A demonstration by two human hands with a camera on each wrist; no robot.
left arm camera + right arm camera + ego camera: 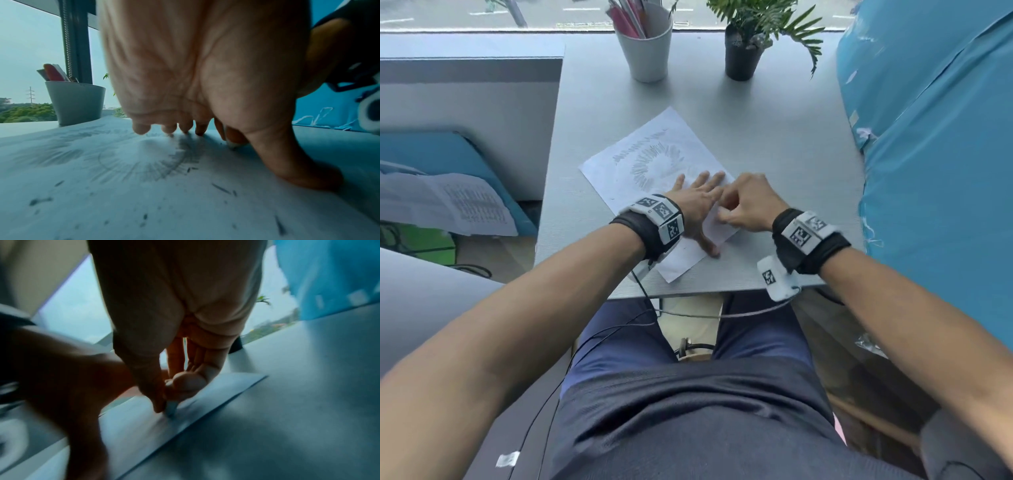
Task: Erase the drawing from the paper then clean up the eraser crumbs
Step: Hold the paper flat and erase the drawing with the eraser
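Observation:
A white sheet of paper [650, 150] with a grey pencil drawing [654, 161] of a ring of strokes lies askew on the grey desk [774, 130]. My left hand [697, 202] lies flat on the paper, fingers spread, pressing it down beside the drawing. My right hand [743, 205] pinches a small pale eraser [171, 408] between thumb and fingers, its tip on the paper near the right edge. Dark eraser crumbs [221, 189] are scattered over the paper [144, 203] in the left wrist view. The right wrist view is blurred.
A grey cup of pens [645, 44] and a potted plant [744, 51] stand at the back of the desk. A blue plastic-wrapped bulk [935, 137] borders the desk's right side. To the left there is a low partition with printed sheets [458, 205].

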